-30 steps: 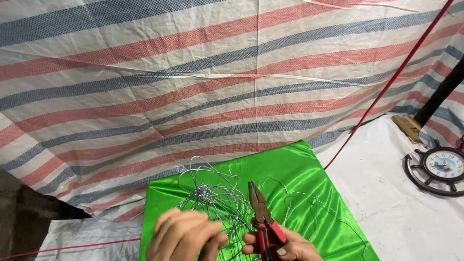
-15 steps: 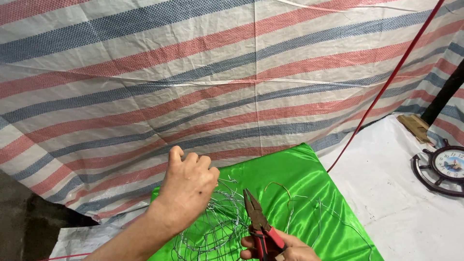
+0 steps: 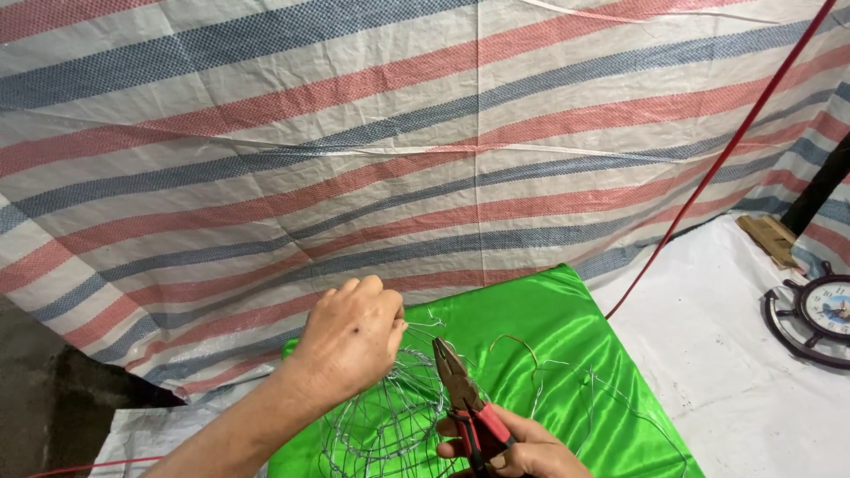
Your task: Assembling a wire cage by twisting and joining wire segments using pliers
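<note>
on cloth (image 3: 584, 354): wire tangle (image 3: 390, 425) is lying
behind cloth: tarp (image 3: 354, 133) is hanging
right of cloth: clock (image 3: 819, 310) is lying

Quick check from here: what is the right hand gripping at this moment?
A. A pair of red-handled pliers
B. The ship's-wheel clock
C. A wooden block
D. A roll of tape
A: the right hand is wrapped around the handles of the red-handled pliers, jaws pointing up over the green cloth, while the left hand pinches the wire tangle.
</note>
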